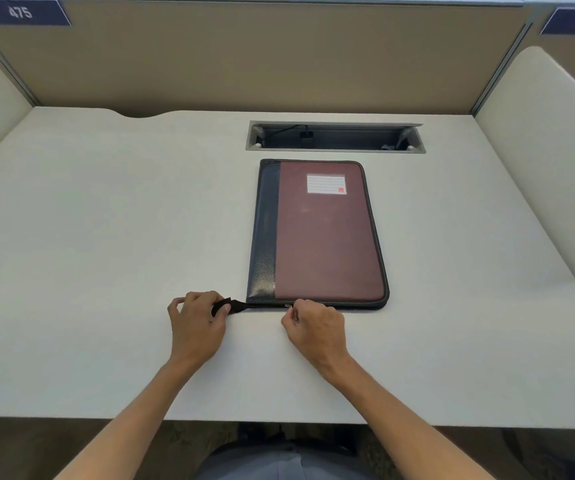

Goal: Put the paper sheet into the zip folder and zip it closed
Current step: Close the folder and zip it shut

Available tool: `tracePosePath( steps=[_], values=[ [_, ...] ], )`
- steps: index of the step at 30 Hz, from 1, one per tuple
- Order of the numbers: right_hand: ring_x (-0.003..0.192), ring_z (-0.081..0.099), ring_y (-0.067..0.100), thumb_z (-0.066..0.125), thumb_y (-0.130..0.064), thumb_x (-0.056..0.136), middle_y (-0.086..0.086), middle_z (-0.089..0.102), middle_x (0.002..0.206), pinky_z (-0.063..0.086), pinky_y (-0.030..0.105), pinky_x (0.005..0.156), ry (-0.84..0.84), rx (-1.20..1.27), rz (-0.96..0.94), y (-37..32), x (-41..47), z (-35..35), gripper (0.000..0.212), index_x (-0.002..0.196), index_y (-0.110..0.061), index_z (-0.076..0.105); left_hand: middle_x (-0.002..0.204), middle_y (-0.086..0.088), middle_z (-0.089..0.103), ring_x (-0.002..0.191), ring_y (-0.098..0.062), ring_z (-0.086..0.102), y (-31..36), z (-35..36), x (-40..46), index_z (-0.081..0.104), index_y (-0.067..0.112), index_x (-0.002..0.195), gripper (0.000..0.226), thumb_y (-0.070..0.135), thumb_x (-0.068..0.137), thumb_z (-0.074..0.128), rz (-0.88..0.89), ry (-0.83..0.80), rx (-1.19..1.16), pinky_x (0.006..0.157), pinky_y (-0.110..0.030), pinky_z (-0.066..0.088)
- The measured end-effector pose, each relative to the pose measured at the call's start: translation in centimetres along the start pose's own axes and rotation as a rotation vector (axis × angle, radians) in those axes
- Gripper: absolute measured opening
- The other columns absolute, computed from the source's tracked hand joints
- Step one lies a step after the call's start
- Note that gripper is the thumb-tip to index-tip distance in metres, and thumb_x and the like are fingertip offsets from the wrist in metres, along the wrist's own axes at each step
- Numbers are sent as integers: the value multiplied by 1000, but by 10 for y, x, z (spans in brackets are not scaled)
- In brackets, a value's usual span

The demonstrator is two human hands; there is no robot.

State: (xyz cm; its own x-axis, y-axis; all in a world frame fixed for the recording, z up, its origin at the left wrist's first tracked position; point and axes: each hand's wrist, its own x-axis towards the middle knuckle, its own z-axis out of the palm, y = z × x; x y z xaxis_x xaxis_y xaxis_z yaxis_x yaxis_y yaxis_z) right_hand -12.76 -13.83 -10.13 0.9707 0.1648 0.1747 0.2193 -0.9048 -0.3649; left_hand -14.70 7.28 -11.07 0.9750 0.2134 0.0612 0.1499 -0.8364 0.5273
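Note:
A zip folder with a maroon cover, a dark spine strip and a white label lies flat and closed on the white desk. My left hand pinches the black zip tail that sticks out from the folder's near left corner. My right hand is closed on the small metal zip pull at the near edge, a little right of that corner. No paper sheet is visible.
An open cable tray is sunk into the desk just behind the folder. Beige partition walls close off the back and both sides. The desk's front edge runs just below my forearms.

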Motion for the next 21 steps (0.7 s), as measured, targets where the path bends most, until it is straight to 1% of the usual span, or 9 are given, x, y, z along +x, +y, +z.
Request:
tracePosePath(
  steps=[4,8,13,17,19,21],
  values=[
    [34,47,25,74,-13,68,1,50,43,36,27,35,18,1,14,18,-2,-5,29,52,-13,50,71,18,56,88,-12,51,3,2,0,57,24,78,12,17,87,63,-23,11,53,94,-27,17],
    [33,44,22,75,-12,67,0,49,42,30,23,36,47,-21,37,41,-4,-13,31,51,-13,50,65,19,52,86,-14,52,6,3,0,58,24,79,12,17,87,63,-42,13,94,94,-30,18],
    [34,38,21,75,-11,68,-1,46,41,32,25,34,74,-43,69,72,-10,-25,32,50,-13,49,72,15,56,88,-15,52,6,6,-1,56,25,79,14,15,86,63,-43,29,99,91,-29,18],
    [34,30,19,74,-12,69,-1,43,40,27,20,38,73,-81,108,100,-16,-35,35,50,-14,46,72,14,56,90,-17,53,5,9,-2,55,25,80,14,15,87,63,-50,50,118,89,-29,17],
    [35,30,21,73,-12,70,-1,43,40,25,19,40,81,-88,149,117,-20,-41,36,50,-16,43,71,14,56,90,-18,54,4,10,-2,55,25,79,14,15,86,63,-52,57,131,90,-31,19],
    [34,35,23,72,-14,72,-1,45,41,28,21,39,78,-96,159,129,-22,-46,34,51,-15,45,70,14,55,91,-21,55,5,11,-2,55,24,79,14,15,86,63,-55,59,132,91,-35,21]
  ],
)
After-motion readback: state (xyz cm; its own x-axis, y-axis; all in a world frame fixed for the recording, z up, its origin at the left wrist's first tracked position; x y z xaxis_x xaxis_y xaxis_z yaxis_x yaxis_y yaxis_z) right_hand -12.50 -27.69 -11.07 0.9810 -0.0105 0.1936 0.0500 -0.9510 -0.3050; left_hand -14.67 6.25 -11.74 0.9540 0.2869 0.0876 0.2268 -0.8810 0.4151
